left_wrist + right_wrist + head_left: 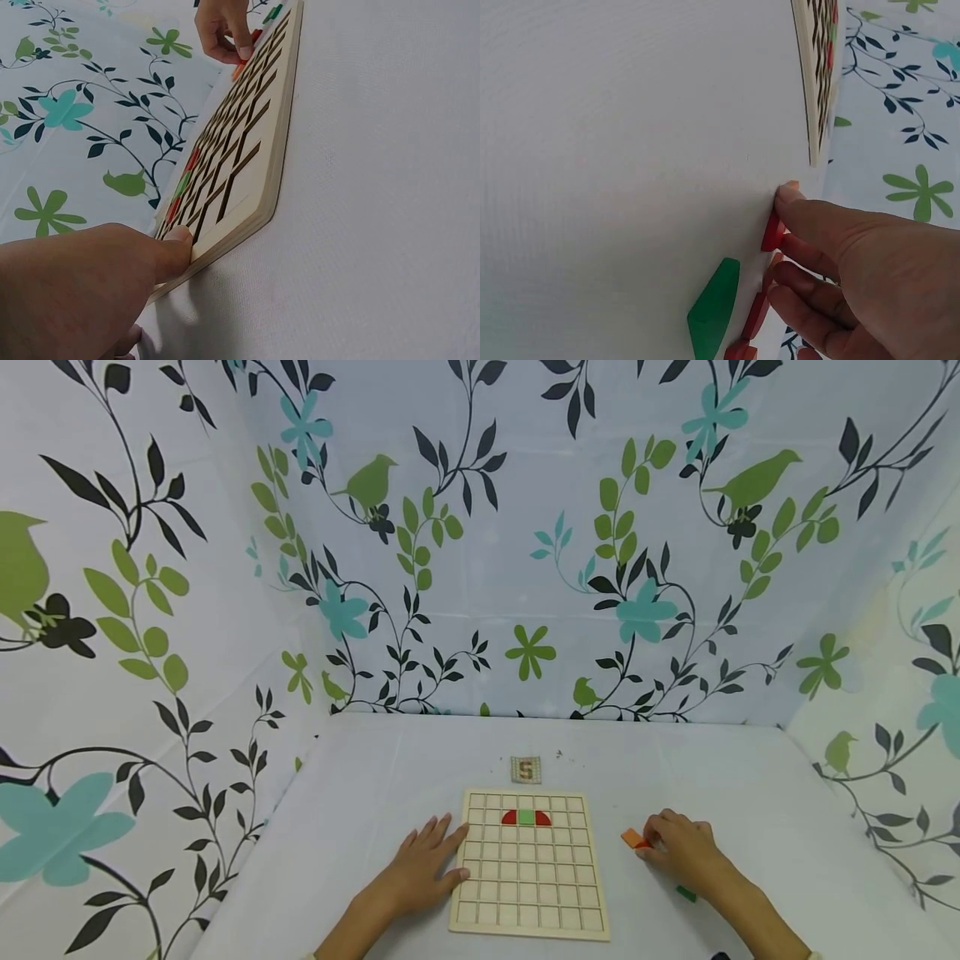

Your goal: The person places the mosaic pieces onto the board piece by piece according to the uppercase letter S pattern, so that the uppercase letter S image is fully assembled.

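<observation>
A light wooden grid board (pixel 529 927) lies on the white table. In its upper cells a light green square tile (pixel 527 817) sits between two red rounded tiles, the left red tile (pixel 510 817) and the right red tile (pixel 543 818). My left hand (pixel 420 868) rests at the board's left edge, fingers spread, thumb on the rim. Right of the board, my right hand (pixel 682 852) pinches a small red block (pixel 773 234) between thumb and finger. An orange tile (pixel 631 837) lies at its fingertips. A dark green block (pixel 715 309) lies near that hand.
Beyond the board lies a small patterned square (pixel 526 770) with a brown figure like a 5. More red pieces (pixel 756 315) lie beneath the right fingers. Leaf-and-bird patterned cloth (pixel 480 568) rises behind and beside the table. A dark object (pixel 721 956) shows at the front edge.
</observation>
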{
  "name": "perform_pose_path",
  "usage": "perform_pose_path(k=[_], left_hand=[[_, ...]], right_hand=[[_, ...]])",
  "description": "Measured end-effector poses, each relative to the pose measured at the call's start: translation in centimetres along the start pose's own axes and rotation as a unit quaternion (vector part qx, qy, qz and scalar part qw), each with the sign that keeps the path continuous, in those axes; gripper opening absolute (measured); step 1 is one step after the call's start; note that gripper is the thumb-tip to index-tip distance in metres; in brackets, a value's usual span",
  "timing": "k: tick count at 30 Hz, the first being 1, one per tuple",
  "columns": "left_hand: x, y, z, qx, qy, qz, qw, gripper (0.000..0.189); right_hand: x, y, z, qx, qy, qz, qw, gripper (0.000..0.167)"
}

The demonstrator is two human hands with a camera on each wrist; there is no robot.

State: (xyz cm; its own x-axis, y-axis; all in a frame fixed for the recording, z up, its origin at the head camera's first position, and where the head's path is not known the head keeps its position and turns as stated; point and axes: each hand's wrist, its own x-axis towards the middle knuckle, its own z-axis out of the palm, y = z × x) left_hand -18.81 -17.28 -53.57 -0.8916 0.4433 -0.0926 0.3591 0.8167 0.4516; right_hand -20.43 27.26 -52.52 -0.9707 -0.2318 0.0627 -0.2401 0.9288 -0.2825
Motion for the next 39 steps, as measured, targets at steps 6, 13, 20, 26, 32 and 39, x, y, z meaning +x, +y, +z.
perform_pose_path(k=[6,13,20,26,32,39], left_hand=[[0.0,0.1,0.1,-0.001,0.001,-0.001,1.0,0.072],[-0.2,0.3,0.0,-0.003,0.0,-0.002,1.0,0.073],[-0.1,0.3,-0.1,-0.001,-0.001,-0.001,1.0,0.072],[-0.1,0.4,-0.3,-0.004,-0.003,-0.002,1.0,0.073],[-0.3,0.6,-0.4,-0.002,0.001,-0.003,1.0,0.072],[-0.5,0.9,-0.6,-0.009,0.0,-0.003,1.0,0.071]], right_hand=[[-0.2,-0.4,0.0,0.022,-0.01,-0.006,0.9997,0.026],[-0.7,-0.7,-0.4,0.097,-0.027,-0.016,0.9948,0.024],[-1.0,-0.4,-0.2,0.099,-0.015,-0.016,0.9949,0.02],[-1.6,-0.6,-0.2,0.096,-0.013,-0.021,0.995,0.018],[-1.6,-1.6,0.0,0.101,-0.026,-0.025,0.9942,0.017],[-0.9,-2.8,0.6,0.101,-0.014,-0.038,0.9941,0.017]])
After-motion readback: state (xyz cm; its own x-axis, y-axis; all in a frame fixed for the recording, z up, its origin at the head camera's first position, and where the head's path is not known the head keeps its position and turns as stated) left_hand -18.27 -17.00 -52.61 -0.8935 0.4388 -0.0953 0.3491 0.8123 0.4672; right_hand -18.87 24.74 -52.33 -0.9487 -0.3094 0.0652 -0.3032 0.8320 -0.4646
